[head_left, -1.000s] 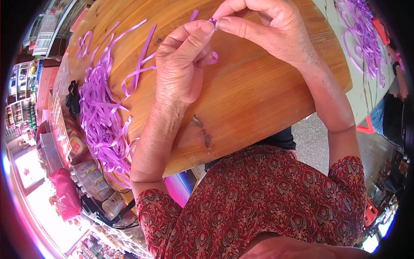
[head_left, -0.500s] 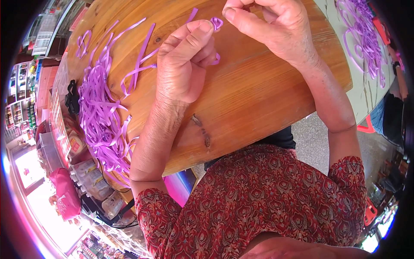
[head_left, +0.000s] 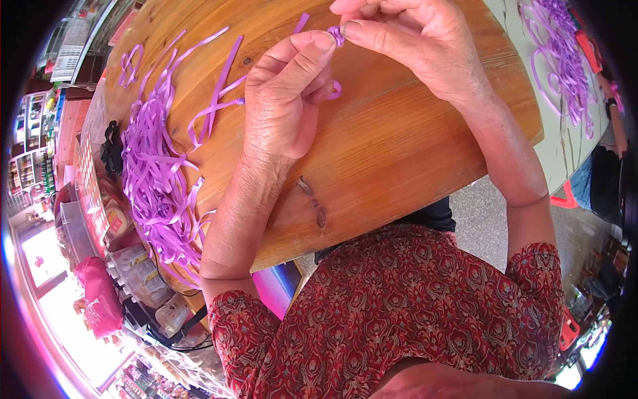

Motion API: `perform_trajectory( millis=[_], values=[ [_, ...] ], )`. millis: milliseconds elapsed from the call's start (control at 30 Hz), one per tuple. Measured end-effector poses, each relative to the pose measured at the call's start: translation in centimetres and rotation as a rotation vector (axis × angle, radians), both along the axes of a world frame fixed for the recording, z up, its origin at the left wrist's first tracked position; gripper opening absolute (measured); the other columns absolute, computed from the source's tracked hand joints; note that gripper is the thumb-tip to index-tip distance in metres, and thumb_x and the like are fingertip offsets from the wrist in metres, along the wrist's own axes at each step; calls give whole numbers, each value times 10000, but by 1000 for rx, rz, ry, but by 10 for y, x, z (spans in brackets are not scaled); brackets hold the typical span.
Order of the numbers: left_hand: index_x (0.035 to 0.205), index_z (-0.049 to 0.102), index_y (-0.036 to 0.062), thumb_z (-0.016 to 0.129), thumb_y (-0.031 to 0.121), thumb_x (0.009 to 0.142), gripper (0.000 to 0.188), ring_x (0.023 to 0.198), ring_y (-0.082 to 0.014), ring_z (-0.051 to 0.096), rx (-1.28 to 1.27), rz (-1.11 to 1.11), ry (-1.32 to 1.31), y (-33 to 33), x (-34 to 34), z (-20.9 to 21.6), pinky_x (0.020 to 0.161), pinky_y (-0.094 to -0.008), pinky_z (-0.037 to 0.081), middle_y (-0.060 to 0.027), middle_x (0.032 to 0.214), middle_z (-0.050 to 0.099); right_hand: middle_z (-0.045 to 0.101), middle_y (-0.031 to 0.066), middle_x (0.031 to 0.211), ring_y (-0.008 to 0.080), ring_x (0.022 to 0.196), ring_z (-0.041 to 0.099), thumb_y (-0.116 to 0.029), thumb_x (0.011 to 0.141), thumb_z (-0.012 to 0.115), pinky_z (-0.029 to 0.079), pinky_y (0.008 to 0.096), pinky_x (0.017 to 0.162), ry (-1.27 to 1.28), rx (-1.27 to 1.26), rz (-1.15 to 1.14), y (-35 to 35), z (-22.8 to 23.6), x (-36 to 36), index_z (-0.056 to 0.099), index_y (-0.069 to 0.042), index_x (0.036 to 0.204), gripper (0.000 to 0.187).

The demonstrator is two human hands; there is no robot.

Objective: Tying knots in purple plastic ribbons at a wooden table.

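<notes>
Fingers of both hands meet over a small purple ribbon knot (head_left: 336,34) near the top of the head view, above the round wooden counter (head_left: 399,146). The left hand (head_left: 287,100) is curled almost closed, its thumb and forefinger pinched on the knot from the left, the other fingers folded in toward the palm, where a short purple loop (head_left: 335,90) peeks out beside them. The right hand (head_left: 412,40) comes in from the right, also narrowly closed, its forefinger tip pressing the same knot so that the two hands touch there; its remaining fingers are bunched above and partly cut off by the picture's edge. A loose ribbon strip (head_left: 216,110) lies on the counter just left of the left hand, trailing toward a thick heap of purple ribbon strips (head_left: 156,193) further left, near the counter's rim. Well to the right of the right hand, more purple ribbon (head_left: 561,60) lies spread on a pale surface.
</notes>
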State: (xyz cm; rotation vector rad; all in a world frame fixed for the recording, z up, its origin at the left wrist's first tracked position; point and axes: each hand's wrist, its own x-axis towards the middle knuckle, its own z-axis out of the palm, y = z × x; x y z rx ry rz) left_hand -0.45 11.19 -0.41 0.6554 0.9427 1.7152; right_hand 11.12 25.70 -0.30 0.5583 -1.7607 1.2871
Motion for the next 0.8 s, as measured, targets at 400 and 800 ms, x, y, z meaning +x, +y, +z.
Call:
perform_trajectory(
  millis=[400,800],
  values=[
    [978,647,47,678,75,852,133,655,-44,491,13,87,15,-1,0,-5,607,-193,429,7,867,625,627,51,940,105,897,594,15,859,613,483,233,798,-38,-7,-118,-6,1,2,602,6,989,131],
    [937,666,34,683,69,848,98,685,-38,508,-40,145,75,-2,2,-1,595,-183,403,7,825,629,635,62,978,118,944,594,46,857,594,476,242,836,-501,-344,-227,-19,22,15,613,18,1016,162]
  ],
)
